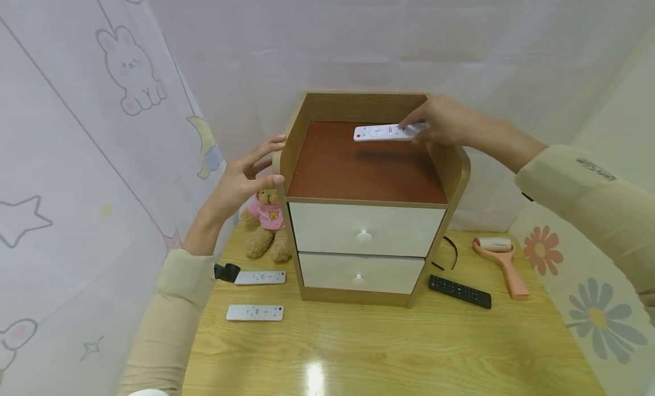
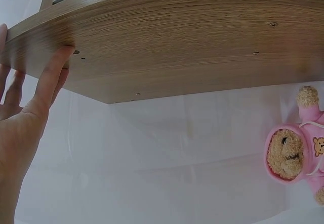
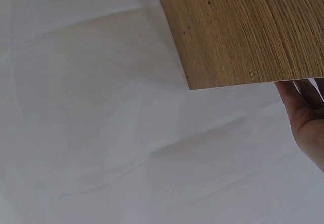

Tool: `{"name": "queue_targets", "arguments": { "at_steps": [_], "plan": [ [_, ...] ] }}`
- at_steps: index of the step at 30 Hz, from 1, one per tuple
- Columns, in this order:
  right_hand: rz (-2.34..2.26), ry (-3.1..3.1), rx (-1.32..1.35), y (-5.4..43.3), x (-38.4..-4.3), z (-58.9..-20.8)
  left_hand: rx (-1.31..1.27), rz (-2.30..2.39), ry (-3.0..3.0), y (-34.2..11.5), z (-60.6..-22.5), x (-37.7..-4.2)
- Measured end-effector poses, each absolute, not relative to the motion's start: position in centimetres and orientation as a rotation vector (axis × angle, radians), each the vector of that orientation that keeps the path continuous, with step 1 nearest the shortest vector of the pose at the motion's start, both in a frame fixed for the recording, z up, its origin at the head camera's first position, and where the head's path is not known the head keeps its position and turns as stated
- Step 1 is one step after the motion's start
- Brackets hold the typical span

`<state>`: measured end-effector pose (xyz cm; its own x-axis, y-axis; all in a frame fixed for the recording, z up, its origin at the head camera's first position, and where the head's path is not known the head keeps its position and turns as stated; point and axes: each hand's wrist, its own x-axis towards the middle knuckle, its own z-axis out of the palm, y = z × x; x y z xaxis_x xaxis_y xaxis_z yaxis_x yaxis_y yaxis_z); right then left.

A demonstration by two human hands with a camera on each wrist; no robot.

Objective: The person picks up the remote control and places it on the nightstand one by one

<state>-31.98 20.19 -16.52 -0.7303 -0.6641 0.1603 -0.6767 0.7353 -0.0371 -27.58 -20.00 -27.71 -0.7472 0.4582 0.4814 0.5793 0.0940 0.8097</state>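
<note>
In the head view my right hand (image 1: 441, 122) pinches one end of a white remote control (image 1: 378, 132) above the brown top shelf of a small wooden cabinet (image 1: 368, 174). A shadow falls on the shelf under the remote. My left hand (image 1: 240, 182) rests against the cabinet's left side panel, its fingers extended. The left wrist view shows the fingertips of that hand (image 2: 30, 100) on the wood-grain panel (image 2: 177, 41). In the right wrist view, the cabinet's side panel (image 3: 243, 36) hides the fingertips of my right hand (image 3: 308, 115) and the remote.
Two white remotes, one lower (image 1: 255, 313) and one upper (image 1: 261, 277) beside a black object (image 1: 227, 272), lie left. A teddy bear (image 1: 268, 219) in pink sits behind them. Right of the cabinet are a black remote (image 1: 459, 291), a lint roller (image 1: 504, 262) and a thin black band (image 1: 452, 251).
</note>
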Motion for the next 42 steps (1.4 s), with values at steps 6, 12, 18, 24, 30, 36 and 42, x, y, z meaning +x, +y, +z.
{"name": "queue_targets", "arguments": {
  "at_steps": [6,12,18,24,30,36,42],
  "plan": [
    [0.109,-2.806,1.138,19.7,-32.4,-16.6,-1.069,-1.720,-2.245,-20.0,-27.9,-27.9],
    [0.095,-2.780,1.182,19.0,-33.1,-17.0,-1.083,-1.710,-2.256,-19.7,-27.1,-26.8],
    [0.117,-2.827,1.214,17.7,-34.0,-17.5,-1.075,-1.672,-2.266,-19.8,-27.0,-26.1],
    [0.150,-2.881,1.207,16.7,-34.6,-18.3,-1.071,-1.689,-2.277,-20.0,-27.1,-26.3],
    [0.115,-2.890,1.224,16.1,-34.8,-18.6,-1.075,-1.692,-2.279,-20.1,-27.0,-26.5],
    [0.100,-2.901,1.211,15.7,-35.0,-19.0,-1.089,-1.679,-2.263,-20.2,-27.0,-26.6],
    [0.112,-2.880,1.239,15.3,-35.2,-19.6,-1.108,-1.663,-2.241,-20.3,-27.0,-26.6]
  ]
}}
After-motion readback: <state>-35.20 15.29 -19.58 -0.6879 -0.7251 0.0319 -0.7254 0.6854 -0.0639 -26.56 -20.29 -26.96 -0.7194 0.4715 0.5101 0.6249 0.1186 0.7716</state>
